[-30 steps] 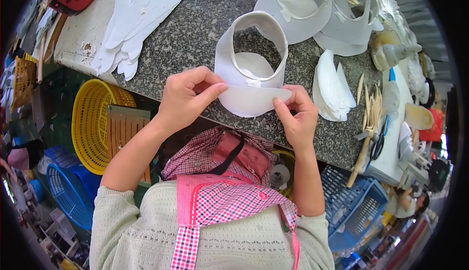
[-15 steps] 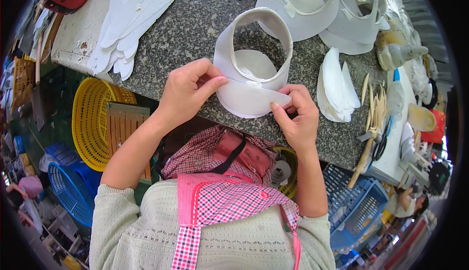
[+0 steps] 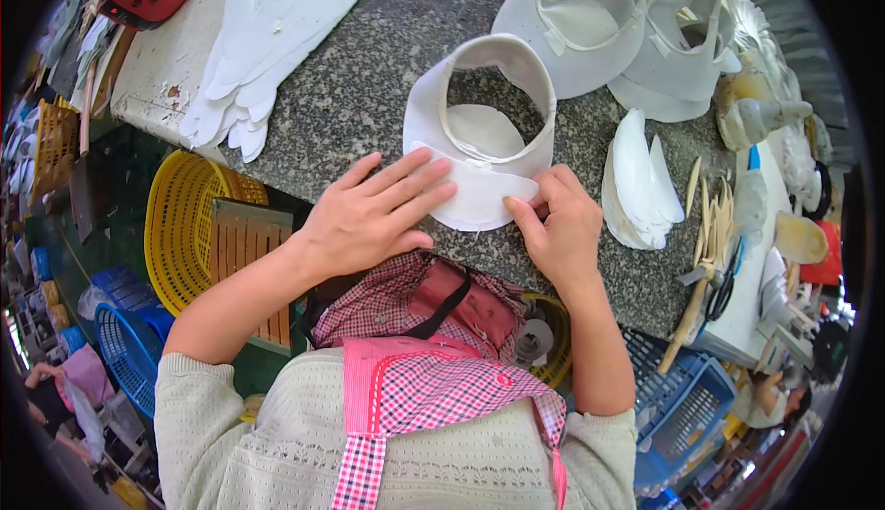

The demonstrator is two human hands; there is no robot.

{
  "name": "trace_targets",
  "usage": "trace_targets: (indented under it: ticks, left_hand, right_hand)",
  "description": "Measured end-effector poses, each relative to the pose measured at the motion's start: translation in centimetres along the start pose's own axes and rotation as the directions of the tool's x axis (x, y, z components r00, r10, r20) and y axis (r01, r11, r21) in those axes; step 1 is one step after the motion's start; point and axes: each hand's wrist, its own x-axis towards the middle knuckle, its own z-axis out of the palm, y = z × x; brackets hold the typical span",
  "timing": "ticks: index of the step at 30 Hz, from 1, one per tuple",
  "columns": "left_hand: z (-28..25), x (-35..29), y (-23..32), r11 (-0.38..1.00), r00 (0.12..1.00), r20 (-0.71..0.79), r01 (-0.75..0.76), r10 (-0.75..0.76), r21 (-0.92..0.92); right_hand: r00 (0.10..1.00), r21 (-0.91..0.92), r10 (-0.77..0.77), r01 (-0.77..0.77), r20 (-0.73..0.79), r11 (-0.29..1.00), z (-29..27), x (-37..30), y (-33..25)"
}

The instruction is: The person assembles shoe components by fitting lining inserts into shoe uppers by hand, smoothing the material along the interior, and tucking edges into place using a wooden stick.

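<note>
On the speckled worktop in front of me rests a white piece shaped like a shoe upper [image 3: 426, 109], with a round opening bordered by a thick rim. Across its near edge lies a curved white strip [image 3: 484, 193]. My left hand [image 3: 355, 219] is spread flat, its fingertips on the strip's left end. Thumb and fingers of my right hand [image 3: 564, 219] pinch the strip's right end. To the right is a small stack of similar curved white strips [image 3: 636, 187], apart from my hand.
Several more white upper-shaped pieces [image 3: 590, 58] stand at the far right. Long white sole-shaped cutouts [image 3: 267, 49] are piled far left. Pale wooden sticks [image 3: 712, 224] and dark-handled scissors [image 3: 722, 289] lie along the right edge. Yellow [image 3: 171, 233] and blue baskets [image 3: 120, 353] stand below the worktop.
My left hand has gone from pinching the strip's left end to lying flat with fingers spread over it. The right hand keeps its pinch on the other end.
</note>
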Motion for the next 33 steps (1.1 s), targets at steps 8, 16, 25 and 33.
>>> trace_targets:
  ticks: [8, 16, 25, 33]
  left_hand:
    - [-3.3, 3.0, -2.6, 0.981, 0.973, -0.219, -0.112, 0.075, -0.162]
    - [-2.5, 5.1, 1.6, 0.956, 0.858, -0.459, -0.287, 0.230, -0.058]
    - [-2.3, 2.9, 0.6, 0.965, 0.985, -0.167, -0.082, 0.041, -0.247]
    - [-2.9, 4.9, -0.1, 0.948, 0.773, -0.581, -0.083, 0.256, 0.308]
  right_hand:
    - [0.990, 0.358, 0.063, -0.015, -0.124, 0.933, -2.3, 1.3, 2.6]
    - [0.924, 0.652, 0.262, -0.017, -0.280, 0.758, 0.4, -1.2, -6.1]
    - [0.673, -0.043, -0.588, 0.641, -0.448, 0.766, -0.7, 1.0, -2.2]
    - [0.762, 0.390, -0.082, 0.417, -0.642, 0.821, -0.5, 0.9, -6.0]
